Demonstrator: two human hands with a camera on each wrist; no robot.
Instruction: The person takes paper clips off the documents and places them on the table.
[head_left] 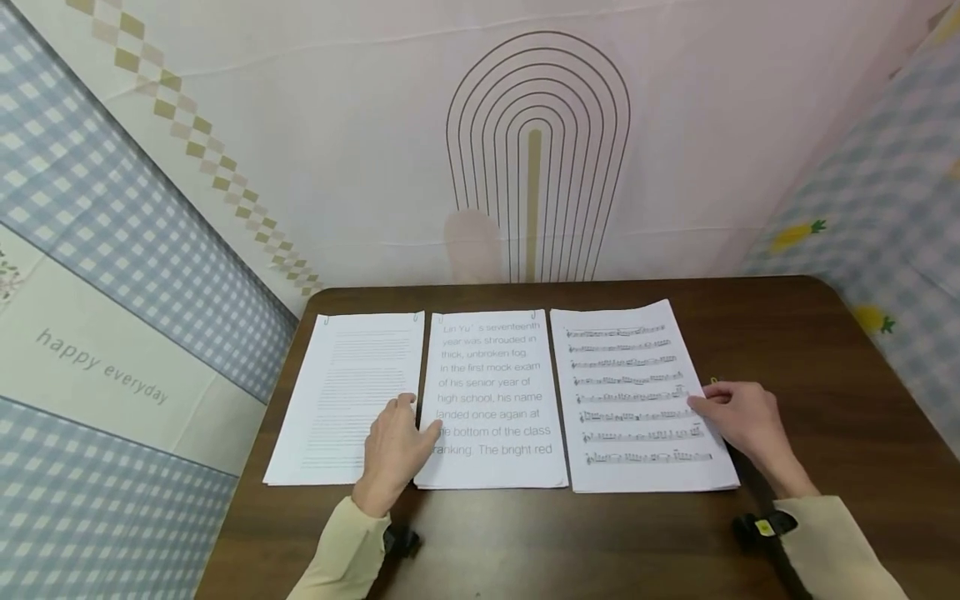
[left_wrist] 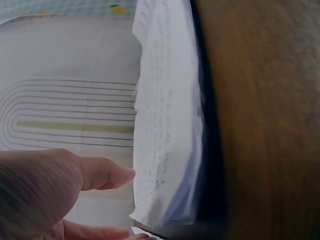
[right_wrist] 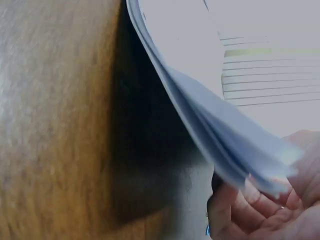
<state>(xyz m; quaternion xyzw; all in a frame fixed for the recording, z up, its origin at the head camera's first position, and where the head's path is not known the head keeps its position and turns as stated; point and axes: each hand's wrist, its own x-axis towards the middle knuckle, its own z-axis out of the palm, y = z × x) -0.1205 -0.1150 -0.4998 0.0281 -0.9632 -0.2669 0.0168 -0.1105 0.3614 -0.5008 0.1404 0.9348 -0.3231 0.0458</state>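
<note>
Three stacks of printed paper lie side by side on the table. The left stack [head_left: 322, 400] carries fine lines of text, and the middle stack [head_left: 495, 467] has large print. Sheet music [head_left: 622, 479] forms the right stack. My left hand [head_left: 393, 454] spans the gap between the left and middle stacks, its thumb at the middle stack's left edge. At the sheet music's right edge, my right hand [head_left: 746, 417] pinches the pages; the right wrist view shows this paper edge [right_wrist: 220, 130] bent upward in layers. A small yellow loop [head_left: 714, 381] shows beside the right fingertips.
Paper clips [head_left: 416, 317] sit at the top corners of the left and middle stacks. The brown table [head_left: 540, 542] ends at a patterned white cloth [head_left: 360, 150] behind. Checked blue cloth [head_left: 97, 200] hangs at both sides.
</note>
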